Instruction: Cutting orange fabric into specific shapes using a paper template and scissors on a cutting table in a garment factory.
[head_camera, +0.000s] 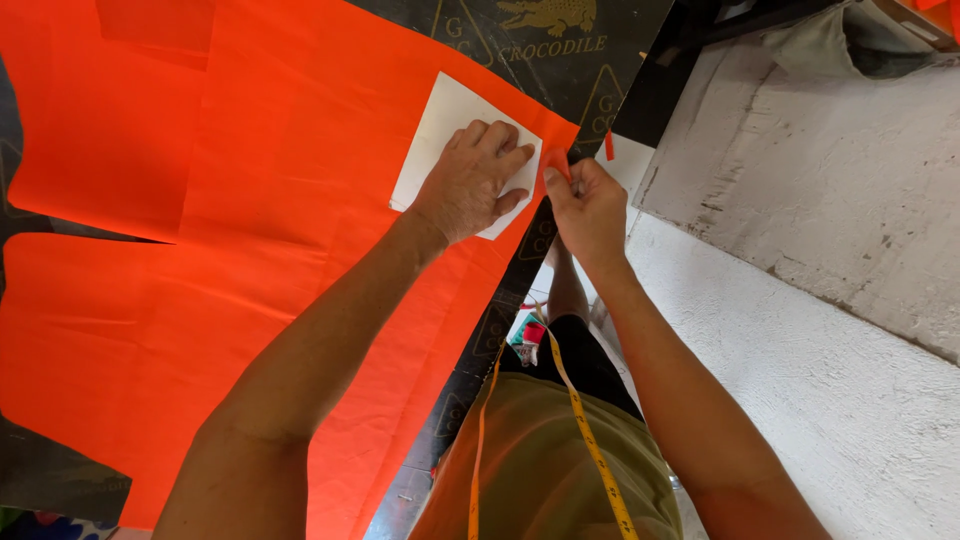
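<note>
The left hand (470, 180) lies flat, fingers spread, pressing a white card (440, 125) onto orange cloth (250, 250) on the counter (560, 70); the right hand (585, 205) pinches the cloth's corner.

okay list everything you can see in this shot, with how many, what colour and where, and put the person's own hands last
orange fabric: several overlapping sheets, bright orange, spread across the table
white card: one, white, on the fabric near its right corner
black board: one, black with gold print, under the fabric
fabric scrap: one, orange, just past the corner
tape measure: one, yellow, hanging at the person's chest
wall: one, grey-white, at right
left hand: flat on the white card
right hand: pinching the fabric corner
</note>
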